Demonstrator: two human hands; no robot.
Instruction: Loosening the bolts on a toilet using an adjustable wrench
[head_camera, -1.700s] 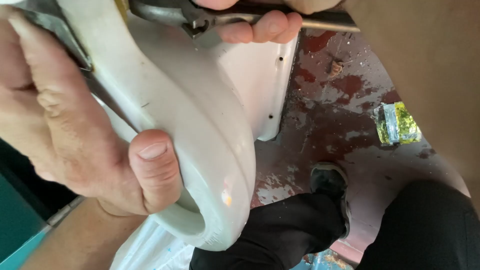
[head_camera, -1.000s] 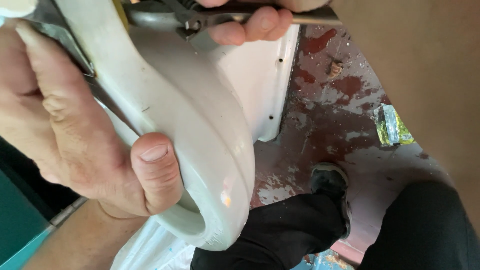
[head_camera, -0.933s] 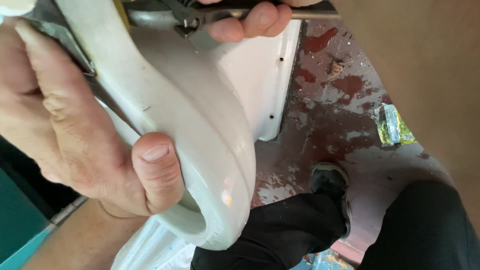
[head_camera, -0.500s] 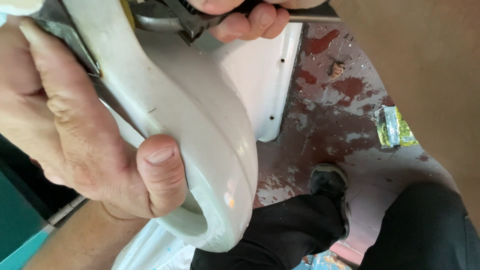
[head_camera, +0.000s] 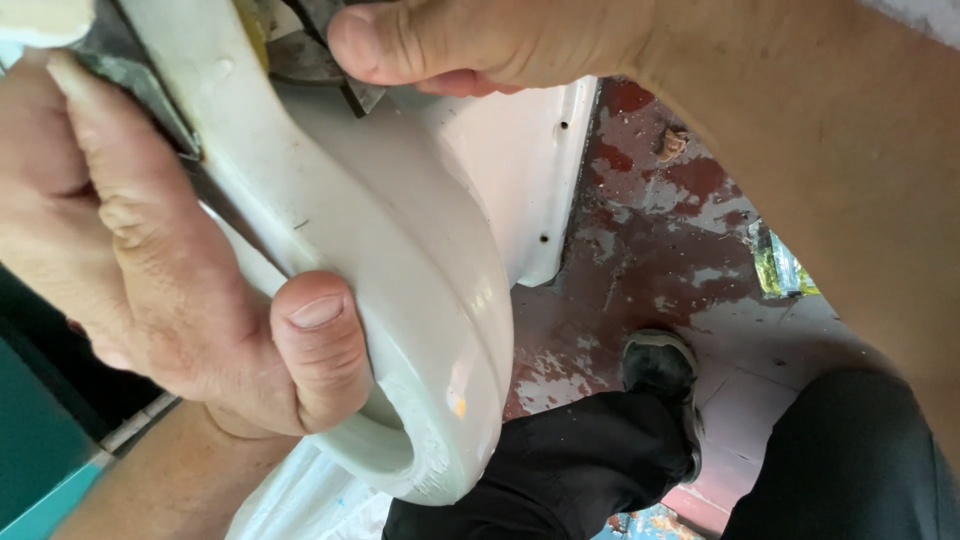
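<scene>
My left hand grips a white, curved, ring-shaped plastic piece, like a toilet seat, with the thumb pressed on its inner edge. The piece is scuffed and chipped at its lower end. At the top, my right hand is closed around a grey metal tool whose tip sits against the piece's upper part, by a yellowish fitting. Most of the tool is hidden by the fingers. My right forearm fills the upper right of the view.
A white panel with small holes stands behind the piece. Below lies a worn red painted floor, my dark shoe, black trouser legs, and a green-yellow wrapped object. A teal surface is at lower left.
My right hand and forearm have come closer and lower, now covering the right side and the tool's shaft. The left hand keeps its grip on the white piece.
</scene>
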